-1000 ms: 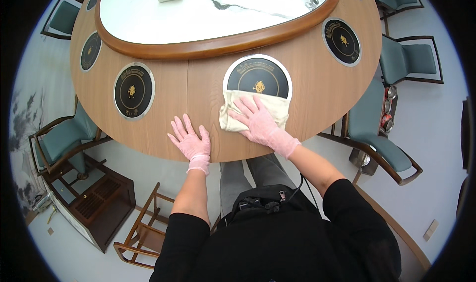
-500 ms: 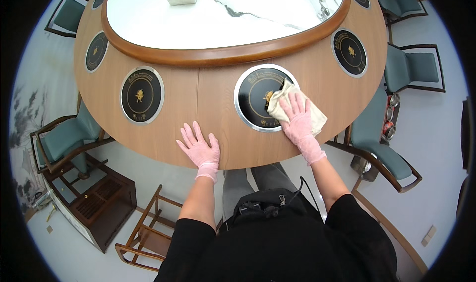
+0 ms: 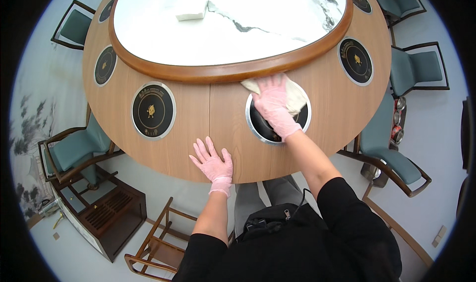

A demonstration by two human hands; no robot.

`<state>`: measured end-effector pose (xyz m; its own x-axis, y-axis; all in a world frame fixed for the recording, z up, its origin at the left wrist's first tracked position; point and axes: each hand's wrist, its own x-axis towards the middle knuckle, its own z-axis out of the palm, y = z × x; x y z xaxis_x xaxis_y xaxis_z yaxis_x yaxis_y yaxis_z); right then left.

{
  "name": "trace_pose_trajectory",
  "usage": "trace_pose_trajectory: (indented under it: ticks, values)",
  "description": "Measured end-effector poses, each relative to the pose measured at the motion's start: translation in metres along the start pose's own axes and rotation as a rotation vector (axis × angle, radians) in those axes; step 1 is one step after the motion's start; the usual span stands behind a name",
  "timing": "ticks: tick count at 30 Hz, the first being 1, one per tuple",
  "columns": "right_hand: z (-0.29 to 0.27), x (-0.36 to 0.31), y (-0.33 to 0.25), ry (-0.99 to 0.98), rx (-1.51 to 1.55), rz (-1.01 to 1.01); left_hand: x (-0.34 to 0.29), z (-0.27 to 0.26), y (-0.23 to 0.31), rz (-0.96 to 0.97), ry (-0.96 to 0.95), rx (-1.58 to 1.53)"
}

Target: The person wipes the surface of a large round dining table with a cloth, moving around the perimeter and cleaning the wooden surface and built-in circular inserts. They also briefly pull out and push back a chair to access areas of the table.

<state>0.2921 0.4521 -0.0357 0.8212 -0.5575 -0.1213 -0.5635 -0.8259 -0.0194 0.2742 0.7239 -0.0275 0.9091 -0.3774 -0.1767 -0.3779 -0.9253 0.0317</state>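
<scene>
My right hand (image 3: 274, 104), in a thin pink glove, holds a cream cleaning cloth (image 3: 296, 101) pressed down on a round black hob plate (image 3: 259, 122) with a silver rim. The fingertips reach past the plate's far rim, close to the turntable's wooden edge (image 3: 218, 75). Hand and cloth hide much of the plate. My left hand (image 3: 216, 166), gloved alike, rests flat with fingers spread on the wooden table (image 3: 189, 111) near its front edge. It holds nothing.
A second black hob plate (image 3: 153, 110) lies to the left, with more around the table. The white marbled turntable (image 3: 223, 44) carries a pale block (image 3: 191, 15). Teal chairs (image 3: 79, 140) surround the table. A dark wooden cabinet (image 3: 114, 215) and a wooden stool (image 3: 161, 250) stand at lower left.
My right hand has slid the cloth from the plate's right side forward to its far rim. The left hand keeps its place on the table. The whole view has shifted slightly.
</scene>
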Motion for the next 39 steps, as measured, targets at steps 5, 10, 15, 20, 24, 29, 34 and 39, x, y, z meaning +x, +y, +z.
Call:
trace_pose_trajectory:
  ticks: [5,10,15,20,24,29,34,39]
  values:
    - [-0.008,-0.017,-0.05,-0.042,0.063,-0.329,-0.001,0.003,-0.001,-0.01,0.033,-0.004]
    - [-0.009,-0.081,-0.052,-0.094,0.053,-0.656,0.001,0.008,-0.007,-0.002,0.118,-0.073]
    - [-0.016,-0.156,-0.013,-0.197,0.115,-0.818,0.0,0.01,-0.01,0.032,0.177,-0.16]
    - [-0.014,-0.202,0.061,-0.293,0.137,-0.666,0.001,0.01,-0.009,0.047,0.182,-0.12]
    - [0.013,-0.209,0.12,-0.22,0.053,-0.36,0.0,0.006,-0.007,0.041,0.165,-0.147]
    - [0.005,-0.132,0.131,-0.005,0.044,0.055,-0.002,0.003,-0.009,0.02,0.13,-0.119]
    - [0.012,-0.033,0.1,0.128,0.037,0.104,0.0,0.001,-0.002,0.026,0.1,-0.102]
    - [-0.008,-0.001,0.026,0.011,0.015,-0.084,-0.001,0.001,-0.005,0.005,0.082,-0.106]
